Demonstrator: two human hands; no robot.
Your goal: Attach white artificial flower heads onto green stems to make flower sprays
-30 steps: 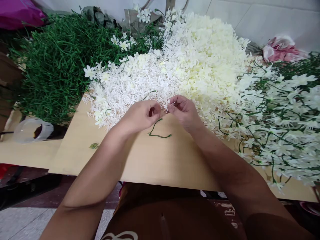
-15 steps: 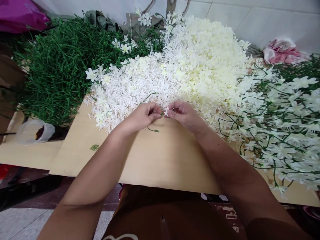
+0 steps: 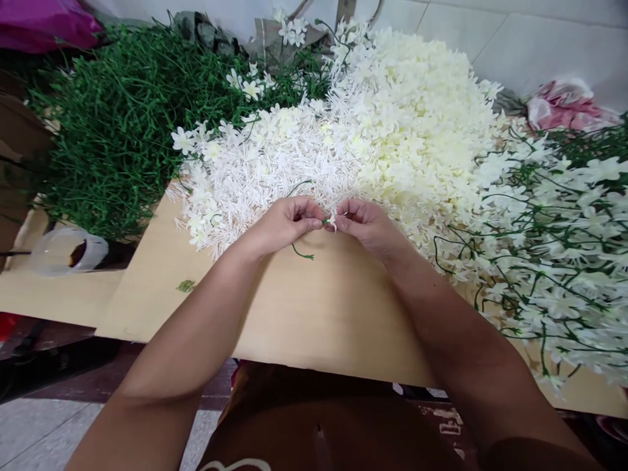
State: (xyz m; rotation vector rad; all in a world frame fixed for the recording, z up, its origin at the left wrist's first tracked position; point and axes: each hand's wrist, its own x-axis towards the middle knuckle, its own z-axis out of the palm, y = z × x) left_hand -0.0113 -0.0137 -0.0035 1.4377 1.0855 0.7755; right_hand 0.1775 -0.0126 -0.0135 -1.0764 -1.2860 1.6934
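Between the thumb and fingers of my left hand is a thin green artificial stem; its forked ends stick out above and below the hand. My right hand pinches a small white artificial flower. A green tip of the stem meets the flower in the narrow gap between both hands, though how far it goes in is too small to tell. Just beyond my hands lies a heap of white flower pieces, and pale yellow blossoms are piled to its right.
Green stems form a large heap at the left. White flowers on green stems cover the right side. A clear plastic tub lies tipped at the left. My hands are above a tan board, with a tiled wall behind.
The white flower and the green stem tip have come closer together and now touch. Both hands have shifted slightly right in the picture, along with the whole view.
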